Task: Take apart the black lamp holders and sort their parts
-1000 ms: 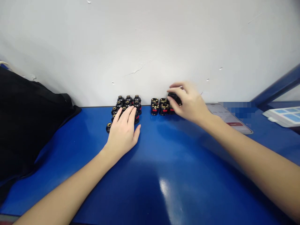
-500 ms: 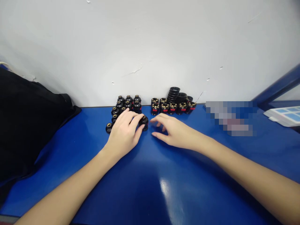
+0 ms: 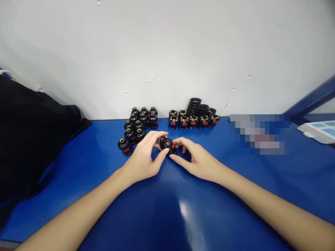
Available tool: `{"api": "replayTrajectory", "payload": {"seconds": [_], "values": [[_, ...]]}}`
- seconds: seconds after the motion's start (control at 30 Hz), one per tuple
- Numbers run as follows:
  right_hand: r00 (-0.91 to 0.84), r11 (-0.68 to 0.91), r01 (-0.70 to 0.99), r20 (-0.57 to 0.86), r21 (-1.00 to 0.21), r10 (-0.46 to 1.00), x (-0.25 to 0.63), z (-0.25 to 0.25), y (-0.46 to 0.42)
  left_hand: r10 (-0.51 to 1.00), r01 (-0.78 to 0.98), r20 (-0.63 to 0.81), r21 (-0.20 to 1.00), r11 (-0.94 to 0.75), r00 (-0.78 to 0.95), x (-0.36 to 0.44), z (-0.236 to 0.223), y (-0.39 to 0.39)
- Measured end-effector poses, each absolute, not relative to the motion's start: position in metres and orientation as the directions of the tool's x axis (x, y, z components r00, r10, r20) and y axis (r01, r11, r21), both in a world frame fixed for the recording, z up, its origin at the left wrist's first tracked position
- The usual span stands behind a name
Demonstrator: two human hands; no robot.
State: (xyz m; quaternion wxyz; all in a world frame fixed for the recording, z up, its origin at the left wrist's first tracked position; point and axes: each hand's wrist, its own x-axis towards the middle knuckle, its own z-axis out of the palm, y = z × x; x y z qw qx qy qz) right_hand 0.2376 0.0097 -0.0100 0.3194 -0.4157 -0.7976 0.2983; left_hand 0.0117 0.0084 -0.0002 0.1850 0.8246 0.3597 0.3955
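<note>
A black lamp holder [image 3: 165, 143] with a brass-coloured threaded hole in its cap and a red part on its side tilts between my hands. My left hand [image 3: 145, 155] grips its domed cap from the left with thumb and fingers. From the right, my right hand [image 3: 199, 157] holds the lower body; parts of its fingers are hidden behind it. Several capped lamp holders [image 3: 125, 146] stand grouped left of my hands. Behind my right hand, several uncapped lamp holder bodies [image 3: 184, 122] show brass contacts.
A stack of black rings [image 3: 194, 106] and a wider black ring [image 3: 203, 109] stand by the white wall [image 3: 157, 52]. Black cloth [image 3: 34, 136] covers the blue table's [image 3: 141, 216] left side. At right are a blurred-out patch [image 3: 261, 136] and a white-and-blue case [image 3: 319, 131].
My left hand has moved right and toward me with the lamp holder, which now tilts. My right hand, formerly apart from it, has closed on its lower body.
</note>
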Motion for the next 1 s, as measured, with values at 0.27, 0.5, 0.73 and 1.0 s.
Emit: {"api": "replayTrajectory", "payload": {"seconds": [0.27,0.5,0.73,1.0], "values": [[-0.378,0.168,0.117,0.113,-0.979,0.919,0.239,-0.014,0.016,0.775,0.433,0.454,0.649,-0.626,0.44,0.009,-0.003,0.014],[-0.387,0.041,0.047,0.019,-0.998,0.922,0.24,-0.014,0.016,0.793,0.513,0.364,0.616,-0.598,0.489,0.008,-0.001,0.011],[-0.423,0.053,0.025,0.038,-0.998,0.905,0.24,-0.01,0.012,0.767,0.504,0.339,0.599,-0.623,0.544,0.007,0.001,0.011],[-0.442,0.32,0.099,0.247,-0.942,0.862,0.242,-0.009,0.01,0.821,0.469,0.247,0.72,-0.511,0.515,0.013,0.006,0.007]]}}
